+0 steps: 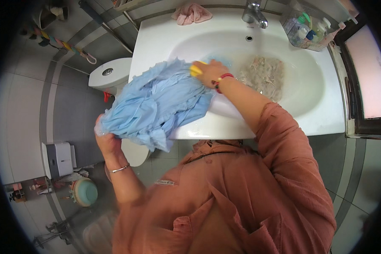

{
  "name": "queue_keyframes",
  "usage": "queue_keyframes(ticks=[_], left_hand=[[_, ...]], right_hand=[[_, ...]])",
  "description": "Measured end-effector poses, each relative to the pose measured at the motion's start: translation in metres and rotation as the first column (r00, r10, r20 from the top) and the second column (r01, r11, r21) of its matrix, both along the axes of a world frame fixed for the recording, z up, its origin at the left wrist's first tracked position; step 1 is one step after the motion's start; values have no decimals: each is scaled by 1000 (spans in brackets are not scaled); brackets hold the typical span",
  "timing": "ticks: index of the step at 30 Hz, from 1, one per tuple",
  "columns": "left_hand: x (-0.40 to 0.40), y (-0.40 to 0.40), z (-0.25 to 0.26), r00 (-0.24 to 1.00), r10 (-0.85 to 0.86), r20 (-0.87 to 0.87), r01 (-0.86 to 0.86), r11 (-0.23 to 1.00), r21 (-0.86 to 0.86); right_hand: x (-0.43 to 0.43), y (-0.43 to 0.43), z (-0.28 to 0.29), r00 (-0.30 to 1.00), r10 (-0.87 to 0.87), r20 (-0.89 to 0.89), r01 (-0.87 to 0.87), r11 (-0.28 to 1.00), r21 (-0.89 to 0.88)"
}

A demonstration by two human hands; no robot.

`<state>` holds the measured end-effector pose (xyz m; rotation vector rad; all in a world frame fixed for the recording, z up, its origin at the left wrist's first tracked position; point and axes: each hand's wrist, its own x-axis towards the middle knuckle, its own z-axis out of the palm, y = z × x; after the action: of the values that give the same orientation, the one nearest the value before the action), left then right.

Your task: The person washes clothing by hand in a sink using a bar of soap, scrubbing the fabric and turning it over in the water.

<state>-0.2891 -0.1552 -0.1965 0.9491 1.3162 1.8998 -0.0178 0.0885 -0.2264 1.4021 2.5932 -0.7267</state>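
Observation:
A wet light-blue ruffled garment (pixel 158 98) spreads over the left part of the white washbasin (pixel 308 95) and hangs past its front edge. At its sudsy lower left end, my left hand (pixel 108 136) grips the cloth; its fingers are partly hidden. My right hand (pixel 211 73), a red bracelet at the wrist, is closed on something yellow (pixel 197 69), perhaps a soap bar or a brush, against the garment's right side. Another bit of blue cloth shows in the water beyond that hand. To the right, a greyish-beige wet cloth (pixel 265 77) lies in the bowl.
The chrome faucet (pixel 255 14) stands at the basin's back. A clear caddy of bottles (pixel 308 33) is at the back right, a pink cloth (pixel 192 14) at the back left. Left of the basin is a toilet (pixel 111 74); a window (pixel 366 73) is at right.

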Motion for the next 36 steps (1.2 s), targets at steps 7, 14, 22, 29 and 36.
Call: queue_keyframes(ticks=[7,14,22,29,36], left_hand=[[-14,19,58,918,30,-395,-88,988,-128],[93,130,70,-3,88,-996,-199,976,87],[116,140,28,-41,-247,-968,-87,966,-243],[117,143,30,55,-248,-967,-19,968,-250],[65,143,41,944,-273,187,277,961,1]], right_hand=[[10,13,-33,914,-231,-335,203,972,-117],[31,21,-45,317,-948,-37,-156,-13,-988],[41,7,-29,323,-945,60,-51,-80,-995],[23,27,14,99,-849,-520,-525,399,-752],[-27,-42,113,439,47,-897,-580,778,-243]])
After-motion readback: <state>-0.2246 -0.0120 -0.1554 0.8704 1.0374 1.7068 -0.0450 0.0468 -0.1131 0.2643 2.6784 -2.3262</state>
